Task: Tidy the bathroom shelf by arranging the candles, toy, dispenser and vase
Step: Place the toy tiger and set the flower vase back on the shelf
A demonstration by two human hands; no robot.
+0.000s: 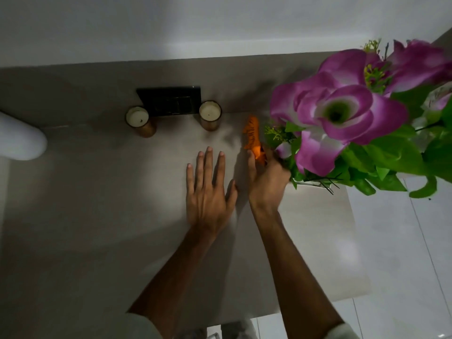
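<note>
Candles (137, 116) are already stood by the wall, while the orange toy (253, 135) is pinched in the right hand (265, 177), the left hand (208, 189) is laid flat with fingers spread, and no dispenser is seen.

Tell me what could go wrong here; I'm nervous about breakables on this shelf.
1. The right hand grips the orange tiger toy right against the flower arrangement; pulling it out could snag the leaves and perhaps tip the white vase.
2. The toy's far end lies near the right candle; a sweep could knock it.
</note>
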